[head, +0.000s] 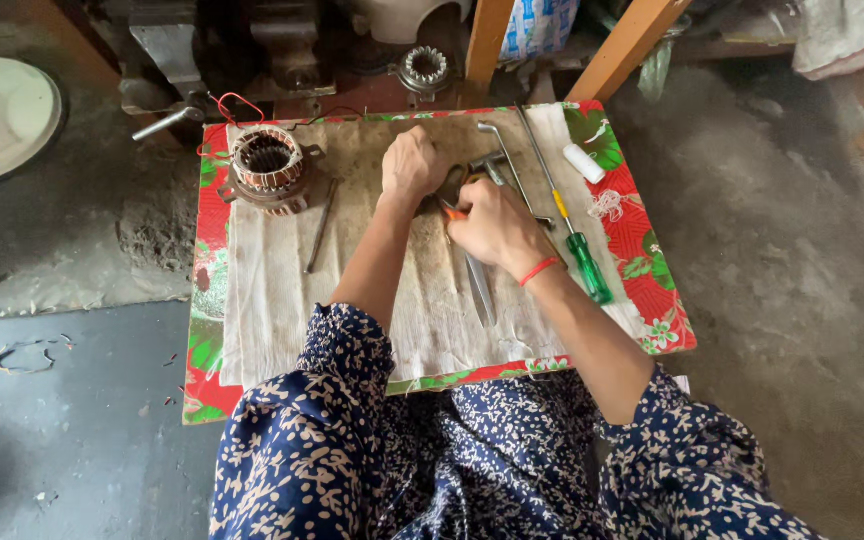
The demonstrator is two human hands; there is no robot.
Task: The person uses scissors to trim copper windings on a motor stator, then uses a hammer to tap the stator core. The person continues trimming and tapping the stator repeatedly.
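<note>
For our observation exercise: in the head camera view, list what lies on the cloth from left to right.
Copper-wound motor stator → thin metal rod → left hand → right hand → green-handled screwdriver → small white roll.

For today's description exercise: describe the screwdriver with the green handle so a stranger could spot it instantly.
Start at the cloth-covered board on the floor. Near its right edge lies the screwdriver, right of the right hand. Only it has a translucent green handle.

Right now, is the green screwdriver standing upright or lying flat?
Lying flat. The screwdriver rests full length on the cloth, green handle toward the person, thin shaft pointing away, just beside the right hand.
</note>
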